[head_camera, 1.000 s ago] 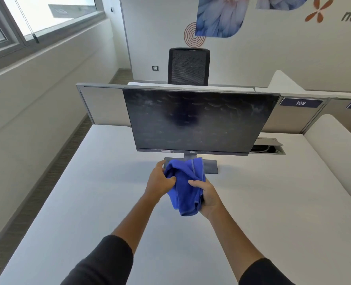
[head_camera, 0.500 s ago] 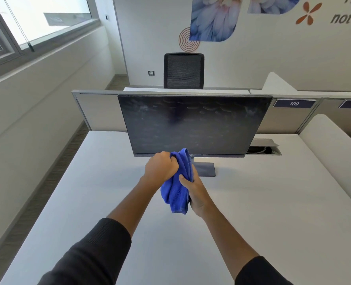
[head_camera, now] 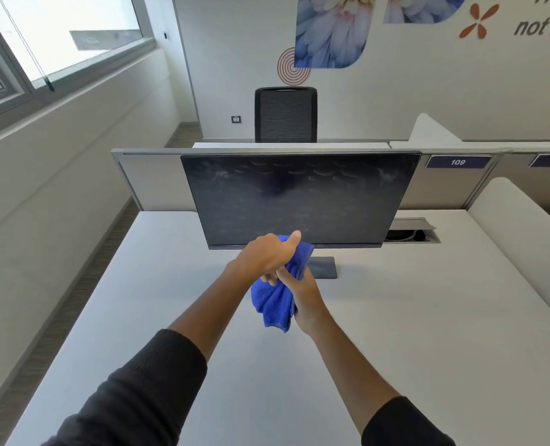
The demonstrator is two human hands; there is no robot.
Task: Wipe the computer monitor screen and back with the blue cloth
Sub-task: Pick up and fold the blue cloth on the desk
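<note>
A dark computer monitor (head_camera: 299, 197) stands on a white desk (head_camera: 412, 317), its screen smeared and facing me, its flat grey base (head_camera: 323, 267) under it. Just below the screen's lower edge, both hands hold a bunched blue cloth (head_camera: 275, 304) in the air. My left hand (head_camera: 267, 255) grips the cloth's upper part, thumb raised in front of the bezel. My right hand (head_camera: 302, 294) grips the cloth from the right side, lower down. The monitor's back is hidden.
A grey partition (head_camera: 148, 178) runs behind the monitor, with plates reading 109 and 110. An open cable hatch (head_camera: 408, 233) lies in the desk right of the monitor. A black chair (head_camera: 285, 115) stands beyond. Wall and window are at the left.
Both hands have lifted the cloth toward the screen's lower edge. My left hand has moved over the top of the cloth, and the cloth is more tightly bunched between the hands.
</note>
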